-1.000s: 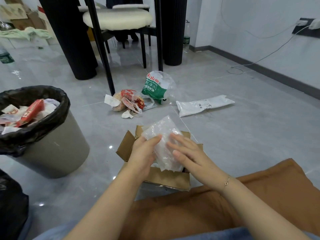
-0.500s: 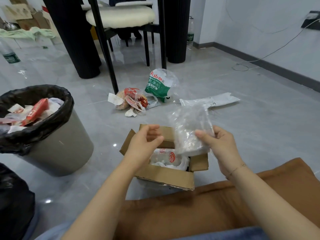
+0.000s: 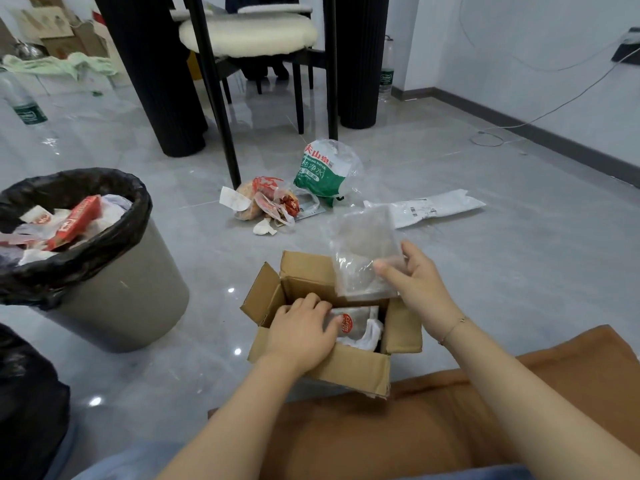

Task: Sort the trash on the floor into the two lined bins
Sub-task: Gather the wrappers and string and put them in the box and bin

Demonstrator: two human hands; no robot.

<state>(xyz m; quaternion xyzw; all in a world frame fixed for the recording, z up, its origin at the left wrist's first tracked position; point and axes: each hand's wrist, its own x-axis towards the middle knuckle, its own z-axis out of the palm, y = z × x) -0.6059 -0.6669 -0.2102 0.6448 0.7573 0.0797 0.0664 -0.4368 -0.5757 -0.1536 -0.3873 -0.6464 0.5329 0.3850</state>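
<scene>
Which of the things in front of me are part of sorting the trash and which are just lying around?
Part of the job: clear plastic bag in right hand; cardboard box with wrappers, left hand reaching in; lined bin; snack wrapper pile; green water-bottle wrap; white mailer.

Lying about: chair, water bottle, cable, green cloth.

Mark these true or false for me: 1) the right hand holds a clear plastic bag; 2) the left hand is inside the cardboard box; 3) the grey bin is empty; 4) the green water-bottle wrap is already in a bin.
1) True: the right hand pinches the clear plastic bag above the box.
2) True: the left hand reaches into the cardboard box, on a packet.
3) False: the grey bin holds wrappers and a red carton.
4) False: the green wrap lies on the floor.
</scene>
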